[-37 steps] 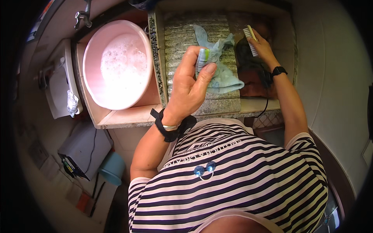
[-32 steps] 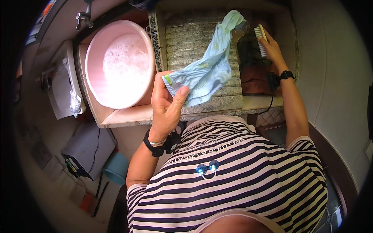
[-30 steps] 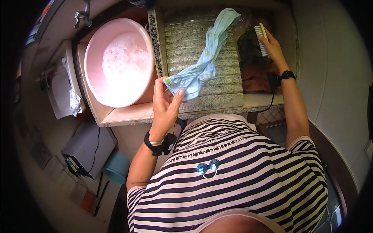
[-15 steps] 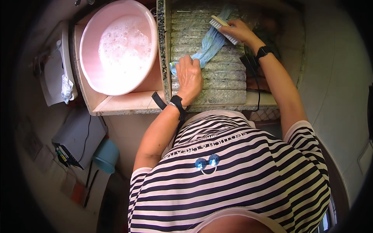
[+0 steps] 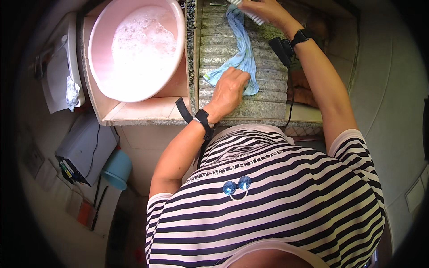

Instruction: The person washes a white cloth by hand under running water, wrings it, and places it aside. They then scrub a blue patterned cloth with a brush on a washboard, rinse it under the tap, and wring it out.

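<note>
A wet, light blue cloth (image 5: 241, 47) lies stretched lengthwise over the ridged stone washboard (image 5: 214, 49). My left hand (image 5: 230, 91) grips its near end, fingers closed, with loose folds spreading to both sides of the fist. At the far end of the board my right hand (image 5: 270, 12) holds a scrub brush (image 5: 255, 17) with white bristles. Part of the brush is hidden by the fingers and the top of the picture. The bristles are beside the cloth's far end; whether they touch it I cannot tell.
Left of the washboard, a pink basin (image 5: 147, 91) of sudsy water stands in a tiled sink (image 5: 152, 111). A black device with a cable (image 5: 281, 51) hangs by my right wrist. Lower left are a grey box (image 5: 87, 147) and a light blue bucket (image 5: 117, 169).
My right hand has moved the brush toward the far edge. My left hand has shifted right along the board, and the cloth now lies straighter, its near end more spread.
</note>
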### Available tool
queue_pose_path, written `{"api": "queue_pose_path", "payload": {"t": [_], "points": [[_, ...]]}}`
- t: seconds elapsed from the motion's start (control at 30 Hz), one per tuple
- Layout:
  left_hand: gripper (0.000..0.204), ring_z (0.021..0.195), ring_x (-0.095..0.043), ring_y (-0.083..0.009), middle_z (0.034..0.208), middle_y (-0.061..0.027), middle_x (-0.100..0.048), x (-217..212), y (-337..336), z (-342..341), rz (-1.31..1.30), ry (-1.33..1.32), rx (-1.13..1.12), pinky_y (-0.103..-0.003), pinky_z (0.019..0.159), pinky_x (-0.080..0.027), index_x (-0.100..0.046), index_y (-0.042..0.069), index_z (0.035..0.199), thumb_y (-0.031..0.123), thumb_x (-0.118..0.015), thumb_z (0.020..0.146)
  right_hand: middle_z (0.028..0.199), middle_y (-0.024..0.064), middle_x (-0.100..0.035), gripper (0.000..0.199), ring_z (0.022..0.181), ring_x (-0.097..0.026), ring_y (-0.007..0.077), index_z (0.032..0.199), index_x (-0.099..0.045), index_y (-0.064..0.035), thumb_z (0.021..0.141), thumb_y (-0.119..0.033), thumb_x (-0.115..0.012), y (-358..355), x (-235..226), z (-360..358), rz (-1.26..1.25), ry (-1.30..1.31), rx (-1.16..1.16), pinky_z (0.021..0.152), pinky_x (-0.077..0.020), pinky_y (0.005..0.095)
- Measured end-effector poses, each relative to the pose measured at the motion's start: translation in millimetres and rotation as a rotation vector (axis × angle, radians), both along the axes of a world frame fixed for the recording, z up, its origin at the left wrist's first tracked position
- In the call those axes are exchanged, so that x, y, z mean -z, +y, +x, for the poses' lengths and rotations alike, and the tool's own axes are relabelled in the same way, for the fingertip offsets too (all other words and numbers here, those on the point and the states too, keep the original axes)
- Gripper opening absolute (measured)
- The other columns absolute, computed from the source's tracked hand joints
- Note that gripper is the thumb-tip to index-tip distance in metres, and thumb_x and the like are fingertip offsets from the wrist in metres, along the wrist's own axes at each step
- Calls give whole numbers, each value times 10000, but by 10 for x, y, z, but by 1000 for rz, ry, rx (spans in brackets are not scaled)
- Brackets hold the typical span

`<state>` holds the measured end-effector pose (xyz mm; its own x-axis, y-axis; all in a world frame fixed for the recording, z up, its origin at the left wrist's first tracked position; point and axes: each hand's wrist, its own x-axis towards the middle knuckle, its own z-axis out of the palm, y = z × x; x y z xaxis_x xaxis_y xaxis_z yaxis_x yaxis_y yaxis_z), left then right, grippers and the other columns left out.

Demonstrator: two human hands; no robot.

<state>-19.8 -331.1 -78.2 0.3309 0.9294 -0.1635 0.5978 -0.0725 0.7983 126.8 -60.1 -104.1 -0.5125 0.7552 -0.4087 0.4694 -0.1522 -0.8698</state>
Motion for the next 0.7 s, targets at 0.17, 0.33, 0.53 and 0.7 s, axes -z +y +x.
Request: {"api": "queue_pose_path", "payload": {"t": [0.17, 0.33, 0.53, 0.7], "points": [[550, 1499, -363, -362, 1572, -148, -463, 93, -134, 28, 143, 386, -16, -630, 1169, -273, -606, 86, 1378, 164, -764, 857, 1214, 350, -630, 708, 1166, -602, 406, 1083, -755, 47, 692, -544, -746, -803, 493, 101, 232, -478, -149, 1020, -496, 427], [1168, 1582, -79, -452, 1670, -317, -187, 158, -102, -151, -26, 507, -37, -670, 1215, -140, -287, -133, 1553, 637, -753, 809, 977, 152, -720, 557, 866, -686, 216, 1160, -713, 46, 779, -348, -815, -981, 416, 46, -63, -143, 56, 771, -542, 352], [1292, 1542, -16, -573, 1646, -400, -103, 116, -116, -88, -75, 563, -75, -656, 1225, -123, -249, -131, 1566, 685, -801, 731, 926, 114, -723, 604, 791, -680, 177, 1157, -711, 45, 742, -372, -847, -837, 187, 35, -187, -100, 172, 669, -530, 328], [1330, 1543, -4, -572, 1645, -406, -89, 121, -89, -70, -59, 511, -115, -650, 1226, -123, -228, -124, 1577, 682, -822, 702, 943, 125, -721, 576, 813, -673, 175, 1070, -754, 70, 724, -376, -870, -1044, 414, -421, 151, -400, -158, 713, -523, 319]]}}
